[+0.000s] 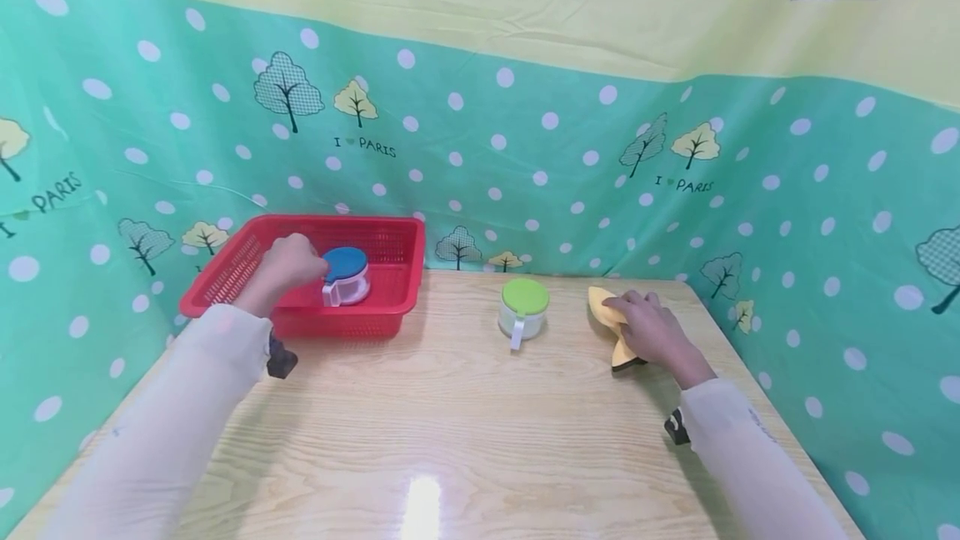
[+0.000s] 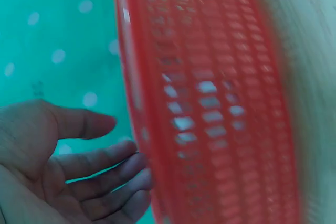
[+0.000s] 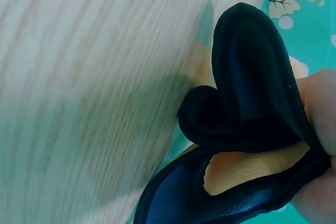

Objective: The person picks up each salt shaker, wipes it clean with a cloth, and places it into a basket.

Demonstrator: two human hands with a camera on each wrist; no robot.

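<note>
At frame right I'm watching the right hand (image 1: 654, 328) pinching a yellow cloth (image 1: 603, 308) near its middle, probably why it's folding, while at centre left the left hand (image 1: 291, 262) is hovering empty, fingers loosely spread, beside the blue-lidded cup (image 1: 347, 272) in the red basket (image 1: 330, 323)

Your head view looks forward and down over the table (image 1: 465, 415). It shares the basket (image 1: 337, 324) with your close left wrist view, the cloth (image 1: 606, 309) with your close right.
</note>
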